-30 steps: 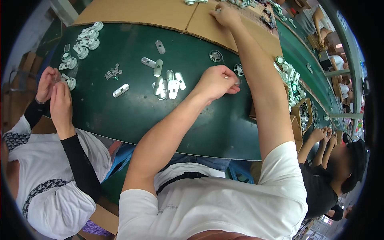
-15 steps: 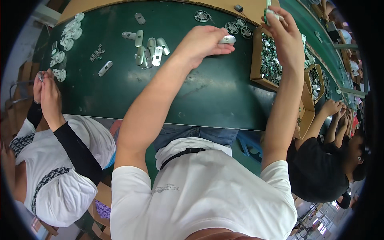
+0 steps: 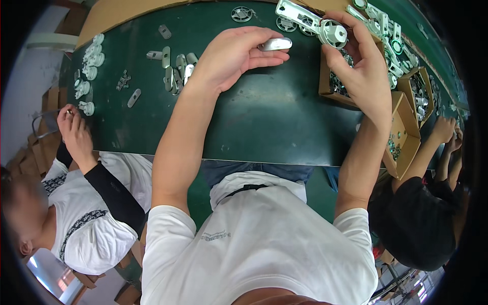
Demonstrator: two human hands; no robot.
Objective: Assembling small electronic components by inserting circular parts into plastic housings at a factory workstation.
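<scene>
- On my table, covers lie left of centre.
- Left of them, bits; farther left, caps.
- At right, I see a box holding pieces.

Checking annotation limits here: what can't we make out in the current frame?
All in the head view:
Silver piece: inner end hidden by the left hand.
Cardboard box: some contents hidden by the right hand.
Spoked discs: partly covered by the held white part.
Tiny grey pieces: too small to identify.
</scene>
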